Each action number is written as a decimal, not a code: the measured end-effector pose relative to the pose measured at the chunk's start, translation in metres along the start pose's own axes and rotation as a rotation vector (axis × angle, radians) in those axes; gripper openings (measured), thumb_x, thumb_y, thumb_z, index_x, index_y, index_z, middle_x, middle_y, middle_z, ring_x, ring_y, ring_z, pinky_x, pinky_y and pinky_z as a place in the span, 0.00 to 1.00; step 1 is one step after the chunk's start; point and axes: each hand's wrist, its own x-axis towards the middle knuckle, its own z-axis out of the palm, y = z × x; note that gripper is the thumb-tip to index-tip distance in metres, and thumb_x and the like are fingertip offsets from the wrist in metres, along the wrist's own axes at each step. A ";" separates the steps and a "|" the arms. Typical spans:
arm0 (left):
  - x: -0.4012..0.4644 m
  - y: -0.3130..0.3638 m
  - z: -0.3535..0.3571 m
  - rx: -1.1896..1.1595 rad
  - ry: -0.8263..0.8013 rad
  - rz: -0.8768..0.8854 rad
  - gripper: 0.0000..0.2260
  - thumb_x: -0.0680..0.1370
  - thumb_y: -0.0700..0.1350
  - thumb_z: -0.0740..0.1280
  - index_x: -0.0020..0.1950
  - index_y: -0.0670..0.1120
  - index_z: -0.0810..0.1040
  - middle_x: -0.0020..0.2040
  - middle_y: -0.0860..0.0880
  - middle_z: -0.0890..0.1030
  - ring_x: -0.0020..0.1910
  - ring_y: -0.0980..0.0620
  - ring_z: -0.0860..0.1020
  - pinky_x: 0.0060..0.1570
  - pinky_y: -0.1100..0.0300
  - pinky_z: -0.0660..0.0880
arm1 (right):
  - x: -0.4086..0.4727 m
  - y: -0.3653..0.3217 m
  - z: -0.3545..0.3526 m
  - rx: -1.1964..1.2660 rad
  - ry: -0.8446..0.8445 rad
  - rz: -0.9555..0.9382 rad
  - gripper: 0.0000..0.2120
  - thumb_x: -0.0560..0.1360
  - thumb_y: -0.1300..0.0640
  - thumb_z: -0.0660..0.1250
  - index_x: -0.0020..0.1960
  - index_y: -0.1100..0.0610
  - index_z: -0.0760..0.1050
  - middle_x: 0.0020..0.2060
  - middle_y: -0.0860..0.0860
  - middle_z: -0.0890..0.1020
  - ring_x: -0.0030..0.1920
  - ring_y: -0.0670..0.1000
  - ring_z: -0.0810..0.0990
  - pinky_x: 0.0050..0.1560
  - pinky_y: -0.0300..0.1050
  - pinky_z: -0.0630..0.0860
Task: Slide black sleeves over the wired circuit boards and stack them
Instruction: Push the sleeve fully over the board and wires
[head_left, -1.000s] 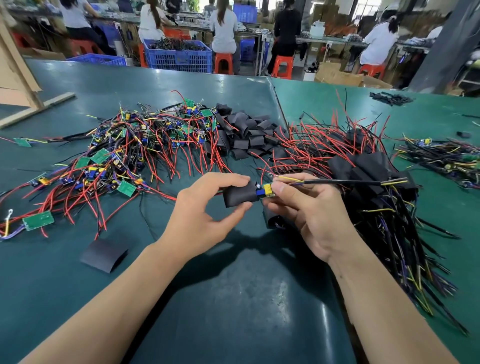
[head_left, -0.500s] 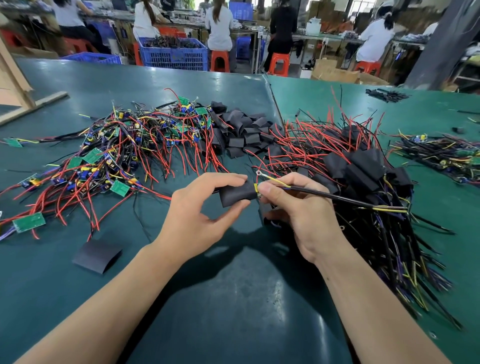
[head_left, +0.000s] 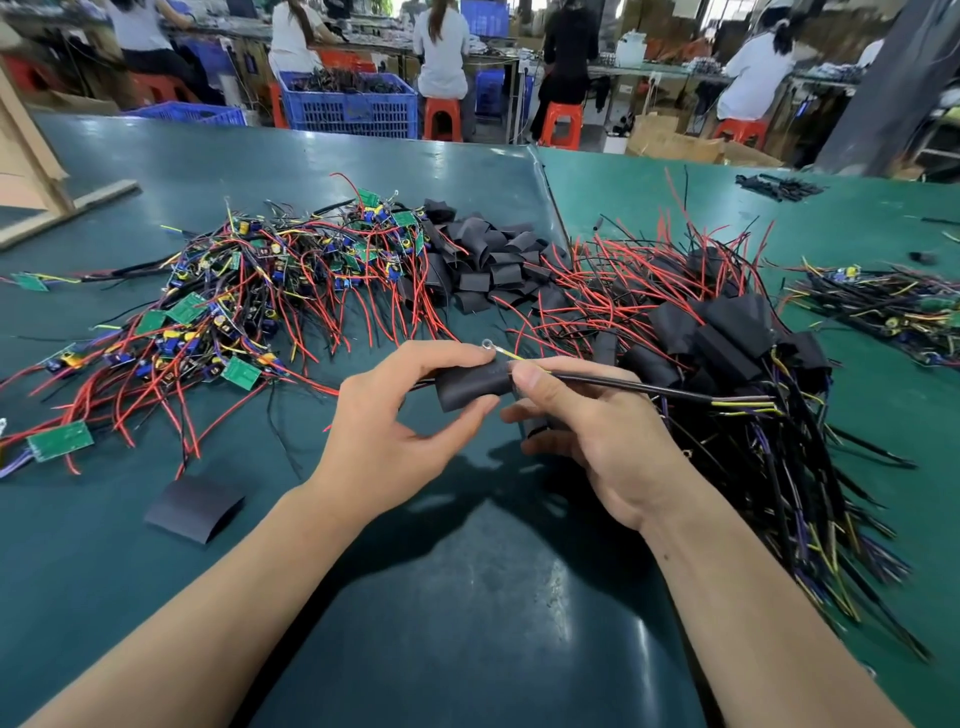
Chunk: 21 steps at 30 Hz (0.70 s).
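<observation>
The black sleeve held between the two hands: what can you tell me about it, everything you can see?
The black sleeve is a short matte tube, seemingly soft plastic or rubber, slightly flattened and lying roughly level above the green table. The left hand pinches its left end between thumb and fingers; the right hand grips its right end, where a black cable comes out. A thin yellow wire with a small ring end shows just above it. No board is visible.

Matt black sleeve (head_left: 470, 383), glossy green tabletop (head_left: 467, 613), plastic-coated wires (head_left: 291, 322)

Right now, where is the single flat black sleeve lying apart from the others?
The flat black sleeve lies alone on the green table, left of the left forearm, near the bare boards.
</observation>
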 end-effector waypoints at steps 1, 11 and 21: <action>0.000 0.000 0.000 0.008 0.000 0.008 0.18 0.73 0.39 0.75 0.60 0.50 0.76 0.55 0.50 0.83 0.56 0.50 0.82 0.54 0.44 0.78 | 0.000 0.000 0.000 0.008 -0.027 0.001 0.08 0.69 0.52 0.72 0.46 0.54 0.83 0.40 0.51 0.84 0.39 0.50 0.84 0.32 0.39 0.77; 0.006 0.003 -0.005 0.210 0.051 0.241 0.11 0.74 0.40 0.74 0.55 0.41 0.79 0.57 0.46 0.80 0.59 0.52 0.76 0.52 0.53 0.75 | 0.002 0.000 0.009 0.106 0.112 -0.084 0.02 0.72 0.58 0.72 0.41 0.56 0.82 0.32 0.54 0.83 0.30 0.49 0.80 0.30 0.39 0.77; 0.002 -0.004 -0.006 0.253 0.169 0.127 0.07 0.77 0.43 0.67 0.53 0.43 0.79 0.51 0.52 0.77 0.52 0.60 0.72 0.39 0.51 0.76 | 0.007 -0.029 -0.032 0.752 0.708 -0.235 0.11 0.82 0.58 0.62 0.51 0.67 0.77 0.39 0.54 0.87 0.43 0.50 0.87 0.37 0.33 0.79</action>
